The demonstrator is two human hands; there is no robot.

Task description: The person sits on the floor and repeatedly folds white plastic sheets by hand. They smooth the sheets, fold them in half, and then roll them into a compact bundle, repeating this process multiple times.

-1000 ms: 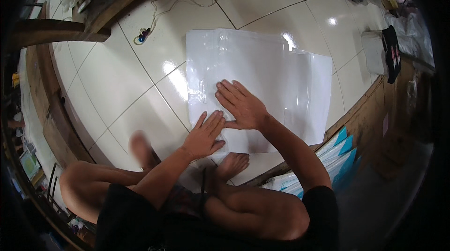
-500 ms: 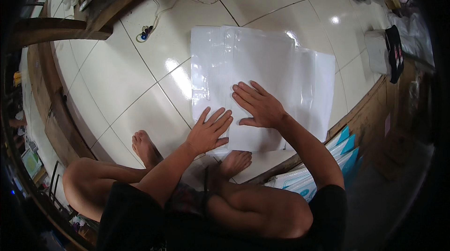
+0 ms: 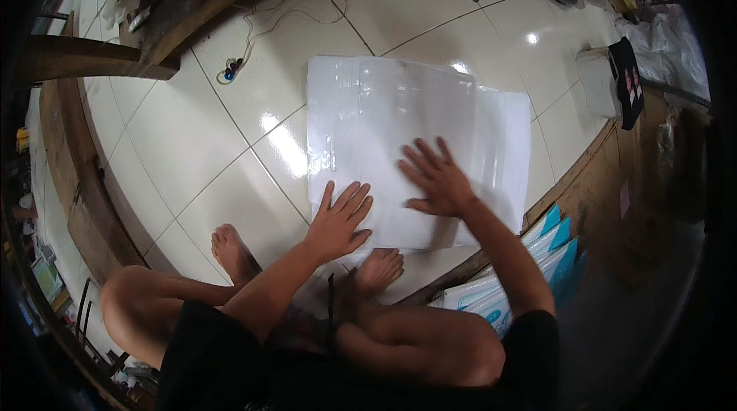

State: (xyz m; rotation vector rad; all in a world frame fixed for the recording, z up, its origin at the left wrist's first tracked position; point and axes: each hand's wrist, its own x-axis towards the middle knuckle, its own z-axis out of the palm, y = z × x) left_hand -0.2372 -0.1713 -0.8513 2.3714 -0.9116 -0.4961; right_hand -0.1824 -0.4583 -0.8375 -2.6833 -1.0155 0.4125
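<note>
Thin white sheets (image 3: 418,107), with glossy clear plastic (image 3: 325,123) showing along their left side, lie overlapped on the tiled floor in front of me. My left hand (image 3: 338,220) rests flat on their lower left part, fingers stretched and apart. Over the middle of the sheets is my right hand (image 3: 440,182), palm down with spread fingers and slightly blurred. A dark shadow falls below it, and it looks a little raised. Neither hand grips anything. How many layers lie in the pile cannot be made out.
My bare feet (image 3: 381,269) are close to the near edge of the sheets. White and turquoise packages (image 3: 499,288) stand at the right beside a wooden board (image 3: 580,165). Wooden beams (image 3: 92,56) run at the left. A thin cord (image 3: 249,34) lies on the floor beyond.
My right hand has shifted right across the sheets and seems to have lifted, its shadow now apart from it. My left hand stays nearly in place. The whole view has shifted slightly.
</note>
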